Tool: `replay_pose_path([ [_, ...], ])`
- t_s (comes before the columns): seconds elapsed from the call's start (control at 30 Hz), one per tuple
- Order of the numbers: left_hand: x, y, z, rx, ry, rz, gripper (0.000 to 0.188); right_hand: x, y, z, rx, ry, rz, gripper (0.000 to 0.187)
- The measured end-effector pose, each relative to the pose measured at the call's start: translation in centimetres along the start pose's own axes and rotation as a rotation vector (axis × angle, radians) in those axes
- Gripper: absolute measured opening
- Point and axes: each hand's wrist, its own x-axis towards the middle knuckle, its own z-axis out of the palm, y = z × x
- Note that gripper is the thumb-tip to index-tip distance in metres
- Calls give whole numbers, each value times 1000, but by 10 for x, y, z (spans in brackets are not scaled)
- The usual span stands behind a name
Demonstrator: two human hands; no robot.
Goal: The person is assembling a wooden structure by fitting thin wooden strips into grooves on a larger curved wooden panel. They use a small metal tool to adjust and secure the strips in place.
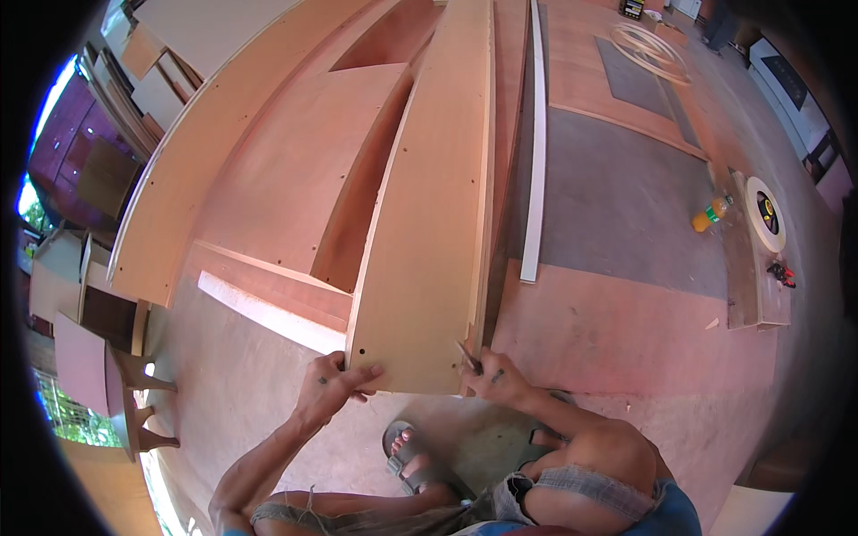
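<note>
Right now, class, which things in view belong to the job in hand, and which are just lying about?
In hand:
long wooden panel, touched by left hand
slim pointed tool, in right hand

Apparently lying about:
drink bottle
cream roll
red-and-black tool

The floor (255, 366), showing grey and reddish patches, is carrying a large wooden frame (424, 223), which is lying lengthwise across it. To the right, a long, low wooden piece (747, 299) is resting on it, with a bottle of orange liquid (710, 216) sitting just beside. Farther back, a coil of pale strip (636, 41) is lying loosely. A sandalled foot (413, 457) is resting near the frame's close end.
</note>
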Motion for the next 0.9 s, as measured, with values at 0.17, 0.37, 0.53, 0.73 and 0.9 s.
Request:
replay_pose_path([
  [0.17, -45, -14, -5, 280, 146, 98, 43, -8, 26, 54, 141, -239, 45, 30],
  [0.37, -62, -20, -22, 493, 241, 130, 43, 9, 33, 105, 210, -196, -66, 49],
  [0.53, -58, -26, -30, 382, 280, 108, 34, 9, 14, 105, 243, -240, 41, 50],
  [0.73, -57, -17, -39, 419, 288, 84, 35, -17, 43, 61, 231, -132, -65, 63],
  [0.9, -52, -23, -50, 383, 304, 36, 39, -36, 40, 14, 214, -44, -40, 53],
])
